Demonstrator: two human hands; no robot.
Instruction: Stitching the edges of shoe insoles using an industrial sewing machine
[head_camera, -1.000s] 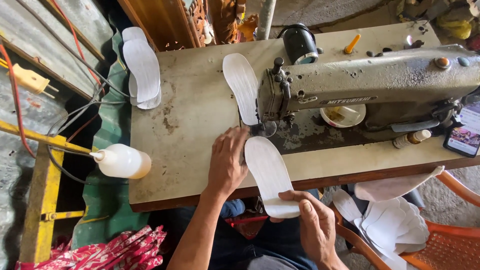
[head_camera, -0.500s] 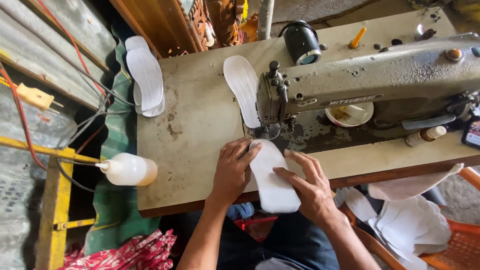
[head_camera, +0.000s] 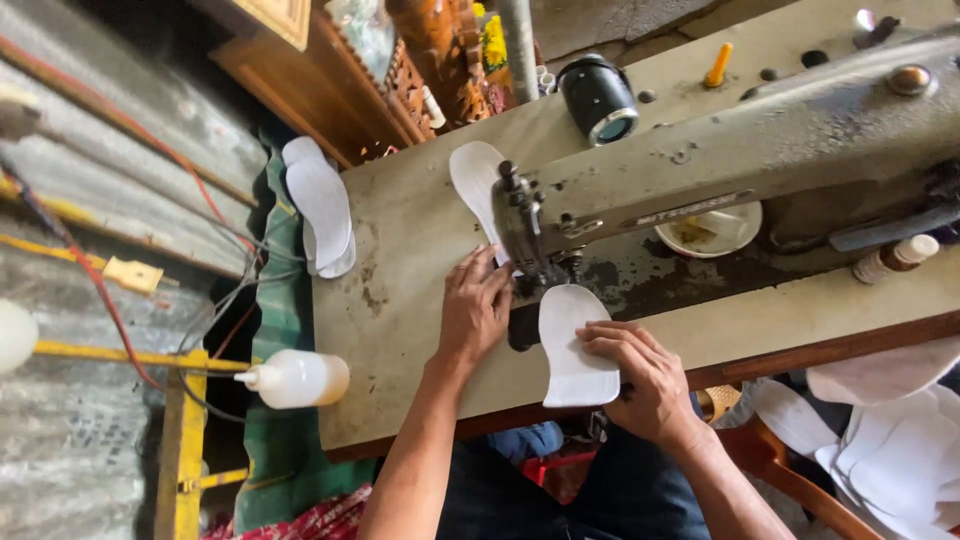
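A white shoe insole (head_camera: 571, 340) lies on the sewing table (head_camera: 400, 280) with its front end under the needle of a grey industrial sewing machine (head_camera: 720, 170). My left hand (head_camera: 474, 312) rests flat on the table to the left of the needle, fingertips at the insole's edge. My right hand (head_camera: 640, 375) presses down on the insole's near right side. A second white insole (head_camera: 474, 180) lies on the table behind the machine head.
Stacked white insoles (head_camera: 322, 205) sit at the table's far left corner, more (head_camera: 890, 450) in an orange chair at right. A white squeeze bottle (head_camera: 297, 379) hangs off the left edge. A small dish (head_camera: 712, 232) and a black motor (head_camera: 598, 98) sit by the machine.
The insole has been slid forward from the table's near edge to under the needle. Both hands moved up with it, and the view has come closer.
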